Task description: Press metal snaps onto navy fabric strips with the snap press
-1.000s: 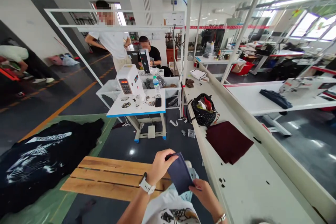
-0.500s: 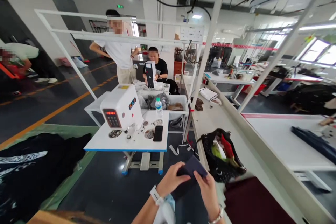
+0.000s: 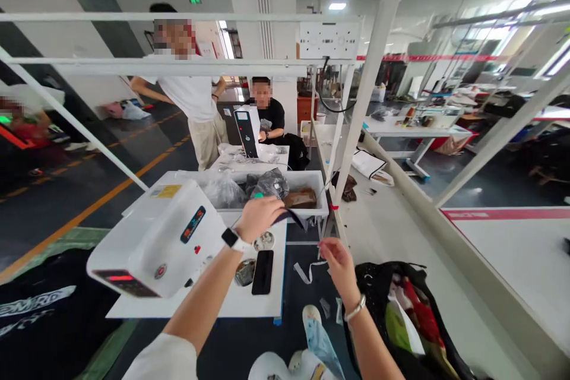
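Note:
My left hand [image 3: 260,218] is closed on a dark navy flat piece [image 3: 291,216], perhaps fabric, seen nearly edge-on beside the white bin. Its fingertips are partly hidden. To the right, my right hand [image 3: 338,264] is loosely curled above the floor, with nothing visible in it. Below my left hand, a black phone [image 3: 262,273] lies on the white table [image 3: 267,306], beside round dishes of small parts [image 3: 244,273]. A white machine [image 3: 155,237] with a red display stands on the table's left part. My left forearm passes in front of its right side.
Behind the table is a white bin [image 3: 323,193] holding plastic bags. A black bag [image 3: 369,285] with colourful contents sits on the long bench [image 3: 392,219] at right. White frame posts [image 3: 365,71] rise nearby. Two people are ahead, one standing, one seated; another bends at far left.
The view has moved closer to the table. Both hands held the dark piece before; now only my left hand has it, farther forward and left. My right hand has let go.

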`<state>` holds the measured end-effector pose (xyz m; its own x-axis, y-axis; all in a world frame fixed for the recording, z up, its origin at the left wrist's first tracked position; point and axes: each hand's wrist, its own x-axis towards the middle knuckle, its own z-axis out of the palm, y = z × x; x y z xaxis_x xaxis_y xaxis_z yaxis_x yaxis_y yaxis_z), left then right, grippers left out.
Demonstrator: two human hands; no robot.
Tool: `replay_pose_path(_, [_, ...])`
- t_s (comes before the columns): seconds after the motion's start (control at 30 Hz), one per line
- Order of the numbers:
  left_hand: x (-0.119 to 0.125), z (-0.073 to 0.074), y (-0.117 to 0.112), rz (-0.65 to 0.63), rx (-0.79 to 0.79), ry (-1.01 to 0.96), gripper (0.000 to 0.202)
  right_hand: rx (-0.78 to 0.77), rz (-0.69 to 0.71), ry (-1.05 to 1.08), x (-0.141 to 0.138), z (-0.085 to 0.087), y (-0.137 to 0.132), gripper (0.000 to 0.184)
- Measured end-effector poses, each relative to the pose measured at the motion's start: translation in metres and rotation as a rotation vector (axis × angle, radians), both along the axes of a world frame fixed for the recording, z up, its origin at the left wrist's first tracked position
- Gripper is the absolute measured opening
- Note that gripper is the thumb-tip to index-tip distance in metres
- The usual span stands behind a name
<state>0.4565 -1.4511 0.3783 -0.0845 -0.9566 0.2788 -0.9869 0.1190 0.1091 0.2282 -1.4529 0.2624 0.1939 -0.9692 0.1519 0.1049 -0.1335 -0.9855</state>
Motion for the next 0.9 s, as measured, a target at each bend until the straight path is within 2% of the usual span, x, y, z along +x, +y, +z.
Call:
replay_pose_path(0.1, [0.026,0.031,-0.07,0.076,-0.024,-0.099,0.039,-0.055,0.037,-0.027,-0.003,0.02,-0.045,0.032])
replay_pose_path(0.17, [0.046,0.053,-0.119,0.124,-0.024,-0.156,0.037,-0.046,0.039,-0.044,-0.009,0.023,-0.068,0.031])
replay_pose_path(0.3, [0.085,0.089,-0.202,0.244,-0.014,-0.223,0.033,0.066,-0.055,-0.122,-0.028,0.004,-0.094,0.035])
replay_pose_path(0.4, [0.105,0.104,-0.244,0.316,-0.006,-0.262,0.035,0.155,-0.144,-0.147,-0.048,-0.017,-0.102,0.039])
replay_pose_path(0.57, [0.126,0.11,-0.288,0.358,0.015,-0.327,0.036,0.246,-0.325,-0.144,-0.084,-0.043,-0.112,0.042])
replay_pose_path(0.67, [0.134,0.11,-0.305,0.355,0.057,-0.348,0.031,0.279,-0.357,-0.156,-0.098,-0.053,-0.119,0.043])
replay_pose_path(0.9, [0.146,0.113,-0.327,0.276,0.184,-0.295,0.031,0.334,-0.355,-0.169,-0.097,-0.07,-0.126,0.041])
